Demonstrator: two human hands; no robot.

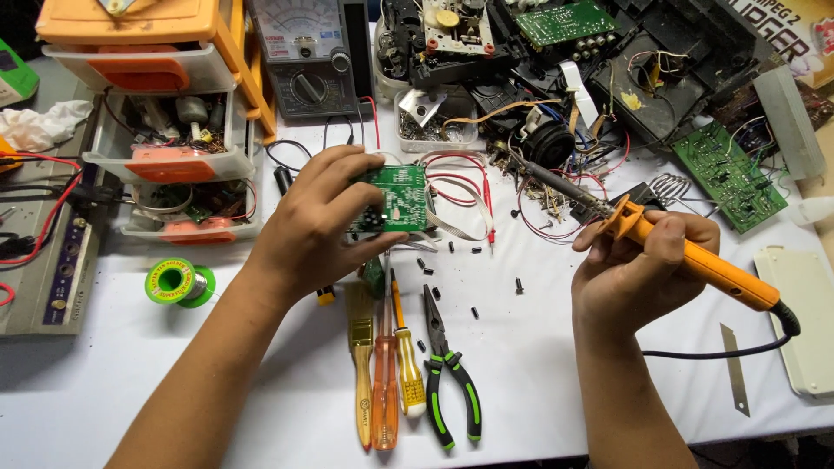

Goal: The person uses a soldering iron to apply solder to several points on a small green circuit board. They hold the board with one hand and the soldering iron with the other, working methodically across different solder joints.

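Note:
My left hand [320, 217] grips a small green circuit board [401, 198] and holds it just above the white table [539, 365]. A flat white ribbon cable and red wires trail from the board to the right. My right hand [634, 265] is closed around the orange handle of a soldering iron [695, 256]. Its dark metal tip points up and left, away from the board, over a pile of wires. A black cord runs from the handle's rear end off to the right.
Below the board lie a brush, screwdrivers [387, 373] and green-handled pliers [452, 373], with small black screws scattered about. A solder spool [178, 282] sits left. An orange drawer unit [165, 113], an analog multimeter [304, 52] and several dismantled boards [728, 174] crowd the back.

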